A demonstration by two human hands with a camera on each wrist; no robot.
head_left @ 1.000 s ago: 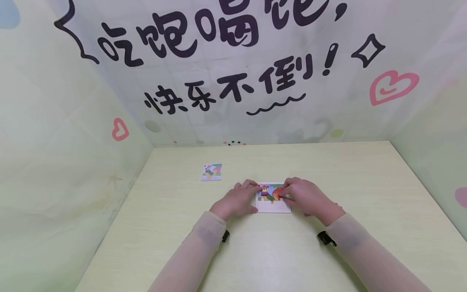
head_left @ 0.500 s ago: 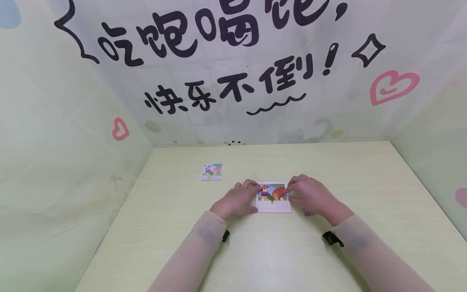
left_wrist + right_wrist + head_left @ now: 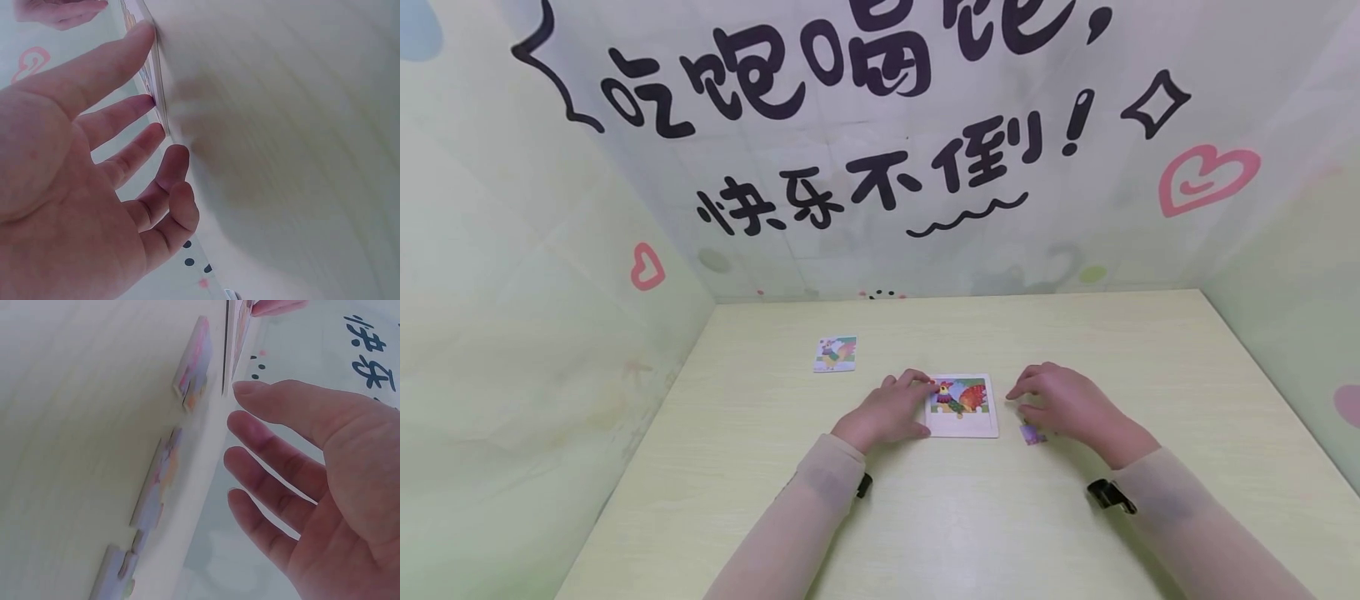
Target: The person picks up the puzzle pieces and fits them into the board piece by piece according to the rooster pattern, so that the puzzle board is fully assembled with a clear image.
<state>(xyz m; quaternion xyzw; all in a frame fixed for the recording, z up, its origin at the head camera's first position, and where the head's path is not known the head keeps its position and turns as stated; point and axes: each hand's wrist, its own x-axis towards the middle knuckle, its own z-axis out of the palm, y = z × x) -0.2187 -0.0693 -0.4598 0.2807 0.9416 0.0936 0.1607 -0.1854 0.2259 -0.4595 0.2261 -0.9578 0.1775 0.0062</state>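
Observation:
A white puzzle tray [image 3: 964, 426] lies on the table, its upper part filled with rooster-picture pieces [image 3: 958, 397]. My left hand [image 3: 891, 410] rests against the tray's left edge. The left wrist view shows the thumb and two fingertips of this hand [image 3: 69, 162] touching that edge, with the other fingers bent in the air. Just right of the tray hovers my right hand [image 3: 1063, 404], holding nothing, its fingers loosely bent and apart. Under it a purple loose piece [image 3: 1032, 435] shows. Several loose pieces [image 3: 153, 487] lie on the table beside my right hand [image 3: 312, 475] in the right wrist view.
A small rooster picture card [image 3: 835, 354] lies farther back on the table [image 3: 940, 517], left of the tray. Behind the table hangs a pale backdrop [image 3: 820, 267] with black writing, and similar cloth stands at both sides.
My right hand has let go at the tray's right side and moved right, uncovering the tail pieces and the purple loose piece. The left hand has stayed at the tray's left edge.

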